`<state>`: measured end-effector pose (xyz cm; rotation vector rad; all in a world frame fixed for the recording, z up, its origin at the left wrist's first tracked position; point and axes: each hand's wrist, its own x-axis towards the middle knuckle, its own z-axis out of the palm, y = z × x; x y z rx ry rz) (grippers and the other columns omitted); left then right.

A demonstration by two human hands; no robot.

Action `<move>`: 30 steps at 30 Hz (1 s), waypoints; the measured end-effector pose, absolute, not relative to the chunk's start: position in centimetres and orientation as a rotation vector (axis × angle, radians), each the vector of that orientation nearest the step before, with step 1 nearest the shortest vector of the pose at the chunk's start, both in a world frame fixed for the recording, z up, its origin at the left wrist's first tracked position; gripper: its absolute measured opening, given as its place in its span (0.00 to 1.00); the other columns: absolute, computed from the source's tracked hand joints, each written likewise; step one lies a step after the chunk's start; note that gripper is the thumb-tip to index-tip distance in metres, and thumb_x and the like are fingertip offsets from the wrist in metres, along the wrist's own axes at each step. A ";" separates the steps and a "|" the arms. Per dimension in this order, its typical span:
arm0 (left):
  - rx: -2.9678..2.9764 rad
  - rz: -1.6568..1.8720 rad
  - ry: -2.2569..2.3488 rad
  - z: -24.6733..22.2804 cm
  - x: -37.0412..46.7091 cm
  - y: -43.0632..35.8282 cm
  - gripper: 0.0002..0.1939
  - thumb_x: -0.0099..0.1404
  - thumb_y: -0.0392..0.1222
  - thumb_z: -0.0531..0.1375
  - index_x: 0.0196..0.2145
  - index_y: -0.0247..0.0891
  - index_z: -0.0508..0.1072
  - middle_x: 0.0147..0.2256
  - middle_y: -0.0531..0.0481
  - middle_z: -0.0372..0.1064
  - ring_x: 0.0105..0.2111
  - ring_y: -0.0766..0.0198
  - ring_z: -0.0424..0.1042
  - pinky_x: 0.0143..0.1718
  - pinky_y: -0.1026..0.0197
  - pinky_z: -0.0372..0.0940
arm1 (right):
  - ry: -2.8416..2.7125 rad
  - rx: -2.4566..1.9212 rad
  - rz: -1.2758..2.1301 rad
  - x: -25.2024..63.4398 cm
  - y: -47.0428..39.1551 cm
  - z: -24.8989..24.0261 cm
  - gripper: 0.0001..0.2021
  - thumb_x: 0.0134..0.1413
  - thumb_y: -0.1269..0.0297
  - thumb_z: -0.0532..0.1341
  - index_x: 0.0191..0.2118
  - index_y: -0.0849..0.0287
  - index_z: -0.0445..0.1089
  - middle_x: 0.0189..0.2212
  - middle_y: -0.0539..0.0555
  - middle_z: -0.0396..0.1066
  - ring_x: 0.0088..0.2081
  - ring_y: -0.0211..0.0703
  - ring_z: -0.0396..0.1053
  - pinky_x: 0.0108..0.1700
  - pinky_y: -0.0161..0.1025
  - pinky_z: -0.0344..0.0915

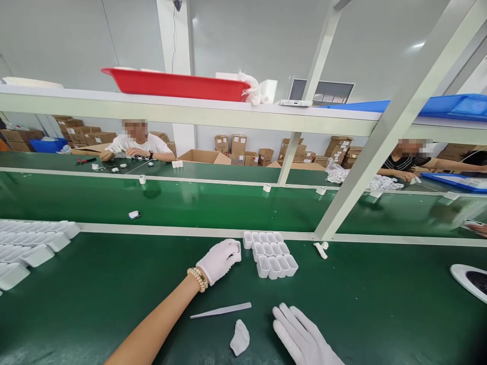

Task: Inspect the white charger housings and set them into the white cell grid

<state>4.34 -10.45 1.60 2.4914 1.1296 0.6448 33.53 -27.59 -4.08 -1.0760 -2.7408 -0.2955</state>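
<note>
My left hand (220, 261), in a white glove with a beaded bracelet at the wrist, grips a small white plastic cup (238, 252) just left of several like it. Those white cups (274, 264) stand close together in three rows on the green table. My right hand (302, 334), gloved too, lies low in front with its fingers stretched out and nothing held. Between the hands lie a thin white pointed tool (221, 310), its exact kind unclear, and a crumpled white cloth piece (240, 338).
Many white boxes (36, 253) fill the left side. Beyond a pale rail runs a green conveyor belt (198, 203) with small white parts. A slanted post (353, 187) rises at right, near a white scrap (321, 250). Two people sit across. A red tray (178, 85) rests on the overhead shelf.
</note>
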 end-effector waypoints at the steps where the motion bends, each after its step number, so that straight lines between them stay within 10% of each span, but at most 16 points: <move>1: 2.480 0.681 1.142 1.4 4.2 -10.5 0.13 0.72 0.41 0.51 0.31 0.41 0.70 0.36 0.50 0.70 0.39 0.60 0.69 0.44 0.58 0.65 | -2.738 -1.114 -0.193 32.4 -26.8 -4.3 0.37 0.69 0.58 0.56 0.75 0.51 0.37 0.68 0.55 0.59 0.63 0.59 0.66 0.59 0.52 0.69; 9: 2.534 0.766 1.162 0.5 3.9 -10.4 0.10 0.70 0.37 0.53 0.30 0.41 0.68 0.35 0.50 0.70 0.36 0.61 0.69 0.42 0.58 0.65 | -2.629 -1.244 0.162 25.0 -22.4 -2.3 0.55 0.48 0.39 0.68 0.75 0.45 0.37 0.75 0.54 0.38 0.70 0.76 0.46 0.58 0.71 0.66; 19: 2.518 0.811 1.170 1.5 3.4 -11.1 0.11 0.70 0.38 0.53 0.30 0.41 0.69 0.37 0.48 0.72 0.38 0.59 0.71 0.44 0.56 0.67 | -2.830 -0.880 -0.135 31.5 -28.8 -2.2 0.35 0.67 0.43 0.53 0.72 0.55 0.53 0.68 0.58 0.61 0.67 0.63 0.59 0.70 0.61 0.50; 26: 2.509 0.749 1.167 1.9 3.1 -10.7 0.13 0.71 0.41 0.51 0.30 0.41 0.69 0.38 0.48 0.72 0.39 0.57 0.73 0.46 0.54 0.67 | -2.600 -1.124 0.088 34.1 -31.7 2.3 0.35 0.72 0.50 0.46 0.75 0.61 0.35 0.75 0.63 0.38 0.73 0.60 0.41 0.71 0.59 0.47; 30: 2.512 0.747 1.180 1.9 3.0 -10.6 0.12 0.71 0.41 0.52 0.30 0.41 0.70 0.38 0.48 0.73 0.39 0.57 0.73 0.45 0.54 0.67 | -2.644 -1.061 0.191 31.8 -28.1 1.9 0.36 0.70 0.55 0.51 0.75 0.59 0.36 0.74 0.63 0.42 0.73 0.58 0.40 0.72 0.62 0.42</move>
